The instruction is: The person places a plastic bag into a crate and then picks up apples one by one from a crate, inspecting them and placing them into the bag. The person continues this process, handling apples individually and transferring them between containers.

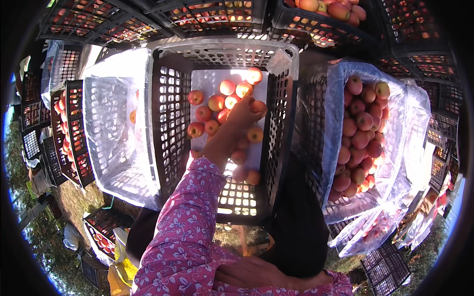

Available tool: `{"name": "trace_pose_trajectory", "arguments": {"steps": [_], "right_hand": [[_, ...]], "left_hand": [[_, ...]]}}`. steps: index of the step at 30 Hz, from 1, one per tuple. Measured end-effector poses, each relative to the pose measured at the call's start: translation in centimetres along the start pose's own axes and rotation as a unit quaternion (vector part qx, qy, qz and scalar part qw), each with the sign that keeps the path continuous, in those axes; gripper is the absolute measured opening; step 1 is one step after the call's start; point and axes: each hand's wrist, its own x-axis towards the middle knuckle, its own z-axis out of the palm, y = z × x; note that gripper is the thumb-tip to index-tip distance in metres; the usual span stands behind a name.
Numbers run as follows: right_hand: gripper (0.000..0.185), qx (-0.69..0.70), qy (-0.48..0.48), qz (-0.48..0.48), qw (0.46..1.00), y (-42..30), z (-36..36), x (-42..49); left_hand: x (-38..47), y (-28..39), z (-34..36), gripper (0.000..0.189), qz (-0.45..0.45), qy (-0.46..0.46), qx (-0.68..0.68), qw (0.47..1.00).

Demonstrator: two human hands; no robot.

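Note:
Inside the black plastic crate (280, 148) in front of me, my left hand (244, 113) has its fingers around an apple (258, 107). Red and yellow apples (195, 97) lie loose about it on the crate's pale bottom sheet (207, 77). Several more apples (253, 177) are at the near end, some blurred. Low in the view, my right hand (255, 273) lies across the pink floral left sleeve (177, 229); its fingertips are partly hidden, and no object shows in it.
At the right, a crate lined with clear plastic (335, 100) holds many apples (364, 120). Another lined crate (111, 148) stands at the left with a few apples. Stacked black crates of apples (218, 16) edge the far side. My dark-clothed legs (298, 222) flank the middle crate.

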Motion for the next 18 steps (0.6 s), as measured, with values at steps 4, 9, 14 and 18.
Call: {"name": "trace_pose_trajectory", "arguments": {"steps": [4,9,14,18], "right_hand": [[0.046,-0.101,0.099,-0.064,0.988,-0.1,0.9,1.2],[0.051,0.005,-0.066,0.069,0.995,-2.4,-1.2,0.6],[0.056,-0.015,-0.104,0.048,0.993,-2.3,-2.0,1.4],[0.055,0.103,-0.065,0.054,0.991,-2.0,-2.4,2.2]], "left_hand": [[-4.2,0.7,-2.3,0.056,-0.065,-0.117,-0.374,0.918],[-8.6,1.3,-3.9,0.058,-0.066,-0.127,-0.5,0.854],[-9.6,0.7,-5.8,0.066,-0.023,-0.297,-0.632,0.716],[-9.8,1.5,-7.9,0.065,0.06,-0.287,-0.676,0.676]]}}
